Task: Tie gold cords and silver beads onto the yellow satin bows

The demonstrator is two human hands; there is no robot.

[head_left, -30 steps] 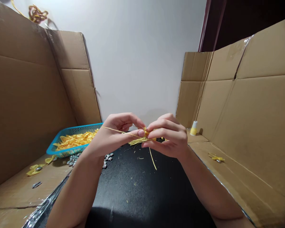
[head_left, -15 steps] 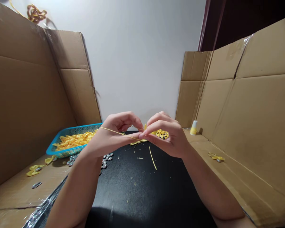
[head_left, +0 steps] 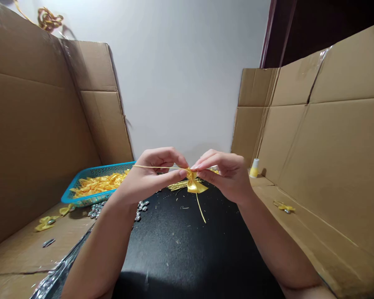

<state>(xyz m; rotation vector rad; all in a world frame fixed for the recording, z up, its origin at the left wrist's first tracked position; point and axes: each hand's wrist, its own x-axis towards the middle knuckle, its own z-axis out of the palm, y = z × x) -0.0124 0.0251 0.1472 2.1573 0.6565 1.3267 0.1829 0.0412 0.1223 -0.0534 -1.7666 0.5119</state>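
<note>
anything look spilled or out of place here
Small clutter only. Silver metal pieces lie spilled beside the blue basket. Yellow snippets dot the black mat. One stray yellow bow lies on the left cardboard, another on the right. The satin bow pinched by left hand and right hand looks intact.

L hand [head_left: 149, 176], R hand [head_left: 229, 178], forearms [head_left: 104, 249] bare

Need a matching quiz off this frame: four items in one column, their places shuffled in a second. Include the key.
1. yellow bow
2. blue basket
3. spool
4. silver pieces

A. on the cardboard, far right corner
B. pinched between left hand and right hand
C. on the left, holding yellow ribbon pieces
D. in front of the basket, at the edge of the black mat

Pairs: 1-B, 2-C, 3-A, 4-D
</note>
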